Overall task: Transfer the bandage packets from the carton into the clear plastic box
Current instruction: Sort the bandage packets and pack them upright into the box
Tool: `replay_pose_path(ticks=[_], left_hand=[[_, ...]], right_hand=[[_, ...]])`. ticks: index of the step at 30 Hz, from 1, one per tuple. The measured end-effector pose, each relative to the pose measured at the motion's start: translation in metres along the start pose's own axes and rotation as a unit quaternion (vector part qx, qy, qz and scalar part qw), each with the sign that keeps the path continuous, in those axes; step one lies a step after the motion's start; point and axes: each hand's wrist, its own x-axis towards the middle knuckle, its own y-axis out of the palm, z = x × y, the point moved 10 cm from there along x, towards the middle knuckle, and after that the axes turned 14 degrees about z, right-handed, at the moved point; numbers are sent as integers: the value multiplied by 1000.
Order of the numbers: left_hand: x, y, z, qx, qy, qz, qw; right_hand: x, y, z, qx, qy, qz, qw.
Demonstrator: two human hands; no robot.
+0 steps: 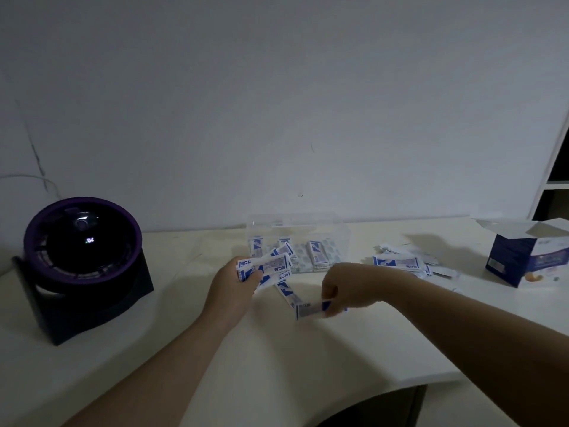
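My two forearms reach in over the near edge of the table [277,365], and the work sits between them. My left hand [237,282] grips a fanned bundle of bandage packets [271,263]. Its fingers [251,275] are curled tight round the bundle's near end, so the stack keeps together while I deal with the rest. What looks like a strip of joined packets [288,295] trails from that bundle down toward my right hand [345,288]. That hand's fingers are closed in a pinch on the strip's last packet [309,310], low over the table. I judge that I hold both ends so I can fold the strip into the bundle before it all goes in together.

The clear plastic box [341,229] stands just behind my hands, against the wall, open at the top. Several packets stand inside it [318,252]. To its right a loose pile of packets [400,263] lies on the table, between the box and the carton [520,257]. The carton stands at the far right with its flaps up, and I cannot see whether anything is left in it. So I reckon the job is partly done. A dark round fan [83,241] sits well apart on the left.
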Motion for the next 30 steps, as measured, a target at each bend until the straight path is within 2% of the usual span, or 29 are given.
replay_pose_path(ticks=[3,7,15,20,23,25,30], left_hand=[[-1,-9,0,-14,0,-38,999],[-4,-22,-1,-38,8,-83,996],[-5,-27,-5,-30,20,-99,994],[-5,-30,-8,-33,28,-104,994],[-6,-30,-8,-39,24,-101,994],[-3,-27,-6,-43,20,-81,996],[4,15,-7,-13,17,93,995]], right_hand=[[11,-8,9,33,-13,-28,999],[32,-6,8,130,34,-8,991],[39,-15,30,34,77,29,996],[49,-6,24,79,70,41,994],[37,-13,33,-20,24,-23,999],[19,-21,38,-29,-30,-95,995],[-17,-31,30,-36,-92,-253,962]])
